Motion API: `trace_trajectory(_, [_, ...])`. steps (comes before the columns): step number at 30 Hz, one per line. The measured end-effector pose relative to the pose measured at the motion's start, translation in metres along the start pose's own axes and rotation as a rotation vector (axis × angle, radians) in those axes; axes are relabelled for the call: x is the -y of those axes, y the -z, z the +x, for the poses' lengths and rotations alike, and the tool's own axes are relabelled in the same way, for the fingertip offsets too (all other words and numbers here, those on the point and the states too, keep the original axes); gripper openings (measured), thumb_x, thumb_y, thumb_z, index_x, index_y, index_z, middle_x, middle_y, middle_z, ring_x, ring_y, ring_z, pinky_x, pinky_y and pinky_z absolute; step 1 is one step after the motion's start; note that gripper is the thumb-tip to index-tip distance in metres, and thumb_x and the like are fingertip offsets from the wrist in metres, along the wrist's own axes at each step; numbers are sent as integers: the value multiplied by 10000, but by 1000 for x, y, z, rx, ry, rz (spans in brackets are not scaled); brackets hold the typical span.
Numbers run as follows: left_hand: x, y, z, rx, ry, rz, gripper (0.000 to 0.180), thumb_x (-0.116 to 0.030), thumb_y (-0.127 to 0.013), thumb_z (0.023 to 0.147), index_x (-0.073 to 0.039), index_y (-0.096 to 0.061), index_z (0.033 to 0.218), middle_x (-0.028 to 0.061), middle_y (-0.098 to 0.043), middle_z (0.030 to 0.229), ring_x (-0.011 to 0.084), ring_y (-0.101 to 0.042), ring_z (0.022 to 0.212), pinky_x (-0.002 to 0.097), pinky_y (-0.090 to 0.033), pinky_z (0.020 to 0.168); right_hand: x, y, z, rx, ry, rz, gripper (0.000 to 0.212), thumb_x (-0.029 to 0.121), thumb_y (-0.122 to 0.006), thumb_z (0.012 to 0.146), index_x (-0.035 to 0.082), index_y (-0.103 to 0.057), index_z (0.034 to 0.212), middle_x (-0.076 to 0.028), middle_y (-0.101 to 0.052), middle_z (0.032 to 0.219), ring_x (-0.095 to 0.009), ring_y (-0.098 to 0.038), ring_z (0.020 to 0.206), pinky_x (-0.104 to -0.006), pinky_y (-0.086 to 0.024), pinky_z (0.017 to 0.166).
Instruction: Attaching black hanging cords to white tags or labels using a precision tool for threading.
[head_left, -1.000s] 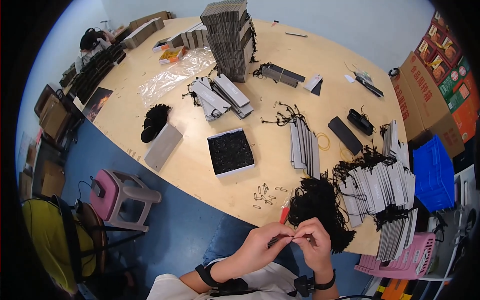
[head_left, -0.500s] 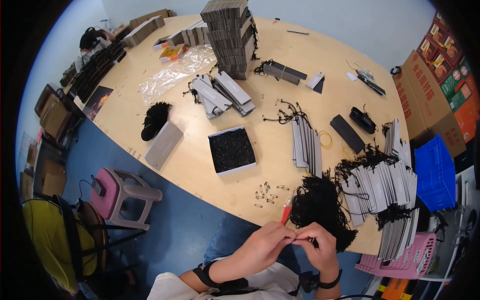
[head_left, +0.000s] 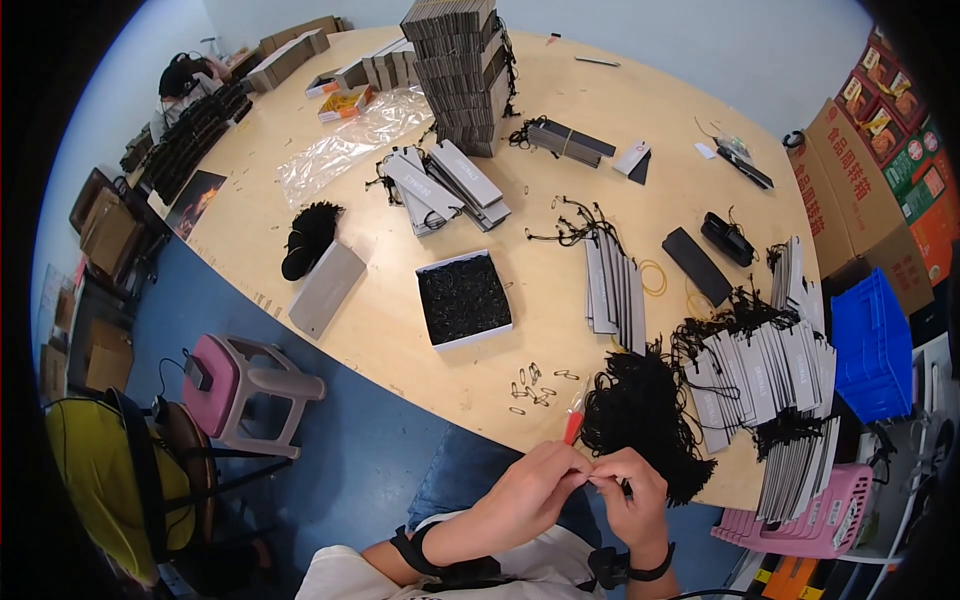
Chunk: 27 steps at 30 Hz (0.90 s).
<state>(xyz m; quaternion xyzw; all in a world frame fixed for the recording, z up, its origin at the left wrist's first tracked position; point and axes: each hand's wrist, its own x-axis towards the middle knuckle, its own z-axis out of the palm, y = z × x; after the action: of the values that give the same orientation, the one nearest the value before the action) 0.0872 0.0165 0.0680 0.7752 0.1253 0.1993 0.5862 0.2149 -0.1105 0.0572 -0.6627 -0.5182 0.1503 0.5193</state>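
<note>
My left hand (head_left: 545,478) and my right hand (head_left: 632,488) meet fingertip to fingertip at the table's near edge. Both are closed in a pinch, and whatever lies between the fingers is too small to make out. Just beyond them is a red-handled tool (head_left: 573,428) with a thin pale tip. A heap of black cords (head_left: 640,415) lies right beside my right hand. Several small safety pins (head_left: 535,385) are scattered on the table ahead of my left hand. Farther off stands a white box (head_left: 464,343) filled with small black pieces.
Grey tags with black strings lie in a fanned pile (head_left: 750,375) at right and a row (head_left: 612,290) mid-table. A tall tag stack (head_left: 460,75) rises behind. Left of the table stands a pink stool (head_left: 215,385); a blue crate (head_left: 872,345) is at right.
My hands stay pinched together and have shifted only slightly. The things on the table have not moved.
</note>
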Motion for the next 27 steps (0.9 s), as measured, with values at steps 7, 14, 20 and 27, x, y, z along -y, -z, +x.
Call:
trace_trajectory(7, [1,-7,2,-44,11,-55,112,50,-560,933,-7,-511,1016,139,-547,903,296,-554,789,339,-451,702,1,-21,-12,-186,-154,89,109,14,-655,909,22,-554,951,-106,-546,954,-153,-553,708,-258,-470,593])
trace_trajectory(14, [-8,-21,-1,-117,82,36,62,22,-524,968,1,-495,1019,125,-546,876,265,-556,755,330,-453,682,2,-35,-12,-360,-144,141,134,99,-621,956,28,-508,948,-63,-449,954,-106,-449,759,-220,-406,661])
trace_trajectory(20, [-5,-12,4,-153,17,-71,154,16,-602,931,-19,-654,1072,113,-571,854,205,-573,700,289,-452,620,-1,-36,-13,-409,-169,195,126,106,-598,966,32,-497,949,-61,-455,963,-107,-446,789,-225,-395,687])
trace_trajectory(27, [-2,5,4,25,22,-5,371,59,-682,849,-35,-656,1207,113,-636,920,196,-622,747,292,-501,657,1,-24,-14,-371,-325,455,78,43,-600,959,26,-525,969,-56,-494,977,-98,-484,793,-223,-429,710])
